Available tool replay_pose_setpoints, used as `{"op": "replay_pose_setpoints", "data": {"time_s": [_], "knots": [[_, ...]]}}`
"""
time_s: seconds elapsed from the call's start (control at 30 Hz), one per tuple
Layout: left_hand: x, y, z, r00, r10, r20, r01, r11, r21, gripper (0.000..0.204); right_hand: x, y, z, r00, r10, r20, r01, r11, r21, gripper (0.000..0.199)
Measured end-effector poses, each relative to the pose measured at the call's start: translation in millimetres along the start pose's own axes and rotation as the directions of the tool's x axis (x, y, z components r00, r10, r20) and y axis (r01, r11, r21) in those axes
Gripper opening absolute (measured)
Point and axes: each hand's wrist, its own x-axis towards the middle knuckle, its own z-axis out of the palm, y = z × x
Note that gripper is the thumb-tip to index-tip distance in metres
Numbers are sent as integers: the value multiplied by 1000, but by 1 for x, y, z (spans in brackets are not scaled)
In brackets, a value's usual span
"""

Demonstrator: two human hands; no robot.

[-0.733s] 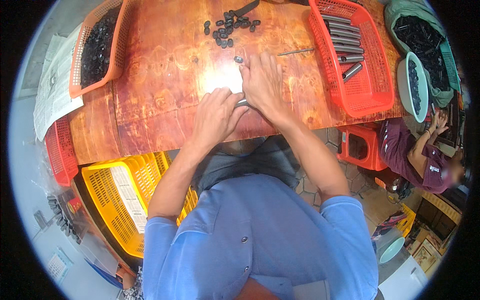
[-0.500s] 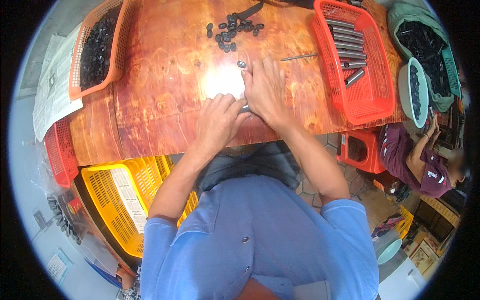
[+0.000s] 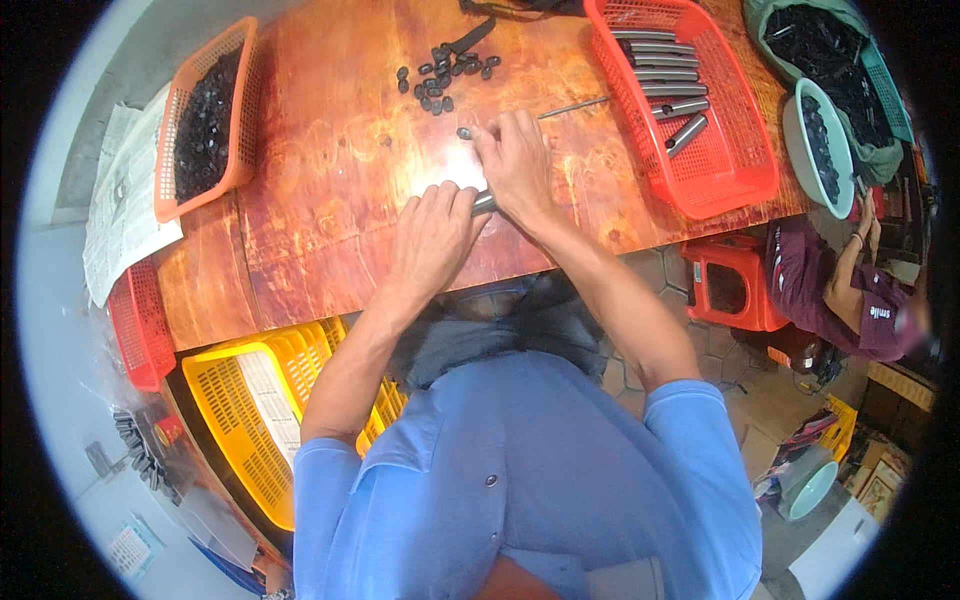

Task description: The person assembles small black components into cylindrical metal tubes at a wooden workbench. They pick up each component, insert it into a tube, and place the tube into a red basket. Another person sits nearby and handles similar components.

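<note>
Left edge: a red crate (image 3: 135, 325) and a yellow crate (image 3: 250, 420) stand on the floor below the counter (image 3: 330, 190); the yellow one holds a pale flat sheet, the red one's contents cannot be made out. Loose papers (image 3: 120, 220) lie at the counter's left end.

On the counter at the left, an orange basket (image 3: 165, 195) is filled with small black parts.

Centre: the left hand (image 3: 435, 235) is curled around one end of a short grey metal tube (image 3: 484, 203), fingers closed on it. The right hand (image 3: 515, 165) lies over the other end, fingers bent down; whether they grip the tube or only press on it cannot be told. The tube lies low at the counter's near edge, between both hands. Judgement: the step is best done with the tube kept flat and steady under the left hand while the right works its end squarely.

Beyond the hands, loose black caps (image 3: 440, 75) are scattered, one just beside the right fingertips. A thin rod (image 3: 572, 107) lies near.

Right: a red basket (image 3: 690, 110) holds grey metal tubes laid in a row. Further right, a white bowl (image 3: 815, 145) and a green sack (image 3: 840, 50) hold dark parts. A seated person (image 3: 840, 290) is beyond the counter's right end.
</note>
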Motion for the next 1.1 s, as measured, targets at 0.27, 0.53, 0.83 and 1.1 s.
{"op": "replay_pose_setpoints", "data": {"time_s": [0.27, 0.53, 0.83, 1.1], "knots": [[0, -13, 1, 858, -487, 163, 366, 355, -860, 34, -6, 12, -6, 980, 180, -87, -137, 923, 360, 32], [-9, -2, -24, 698, -334, 633, 317, -649, -692, 39, -7, 10, -7, 985, 170, -34, -146, 920, 365, 37], [-10, 4, -9, 738, -392, 550, 420, -371, -828, 45, -6, 3, -14, 989, 148, -24, -130, 927, 352, 33], [-9, 18, -13, 752, -480, 451, 403, -206, -892, 46, -7, 1, -16, 989, 148, 7, -142, 935, 324, 27]]}}
